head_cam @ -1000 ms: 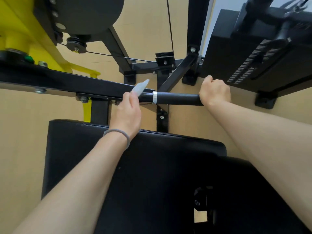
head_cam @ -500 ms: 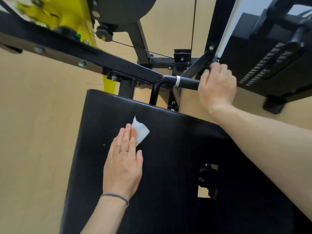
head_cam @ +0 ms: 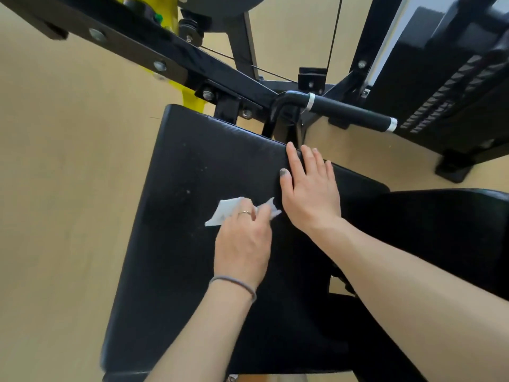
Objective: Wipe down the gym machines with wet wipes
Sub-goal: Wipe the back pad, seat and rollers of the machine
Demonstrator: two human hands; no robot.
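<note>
A black padded seat (head_cam: pixel 176 205) of a gym machine fills the middle of the head view. My left hand (head_cam: pixel 242 244) presses a white wet wipe (head_cam: pixel 228 210) onto the pad, the wipe sticking out past the fingers on both sides. My right hand (head_cam: pixel 311 191) lies flat on the pad's far right edge with straight fingers; its thumb tip looks smudged dark. Above the pad runs a black handle bar (head_cam: pixel 349 111) with white end rings, and nobody holds it.
A black frame beam (head_cam: pixel 132 48) with bolts crosses the top left, beside a yellow machine part (head_cam: pixel 190 97). A black weight stack housing (head_cam: pixel 446 86) stands at the top right. A second black pad (head_cam: pixel 446 238) sits to the right. Tan floor (head_cam: pixel 60 188) surrounds everything.
My right hand has let go of the handle bar and come down flat on the pad. My left hand has slid the wipe along the pad towards the right hand.
</note>
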